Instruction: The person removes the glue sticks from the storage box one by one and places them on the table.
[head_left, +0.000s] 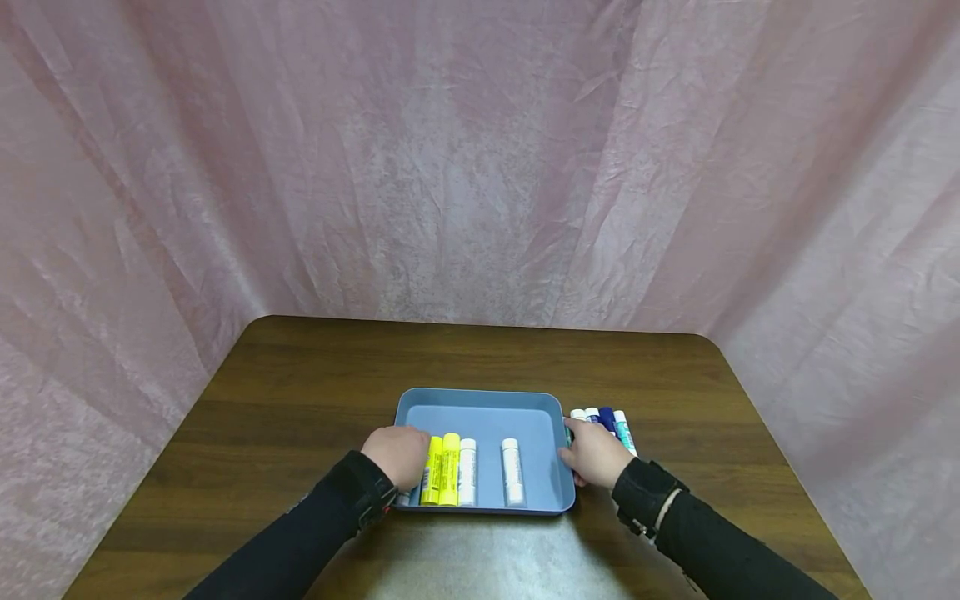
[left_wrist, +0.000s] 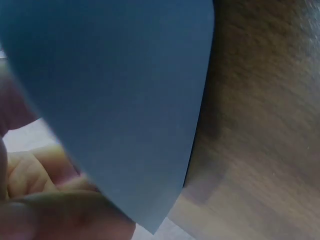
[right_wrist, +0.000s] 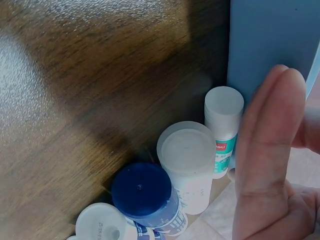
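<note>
A shallow blue tray (head_left: 483,408) lies on the table with several glue sticks in it: yellow glue sticks (head_left: 450,468) at the left, white glue sticks (head_left: 513,472) beside and apart from them. My left hand (head_left: 399,457) curls over the tray's left side, above the pale end of another stick (head_left: 403,498). In the left wrist view its fingers (left_wrist: 75,212) are behind the tray wall; I cannot tell whether they grip the stick. My right hand (head_left: 596,452) holds the tray's right wall, with fingers (right_wrist: 270,145) along the outside and the thumb at the rim.
More glue sticks stand in a row on the table just right of the tray, including a white one with a teal label (right_wrist: 220,155) and a blue-capped one (right_wrist: 142,192). The wooden table (head_left: 322,367) has pink curtains (head_left: 465,167) behind and beside it.
</note>
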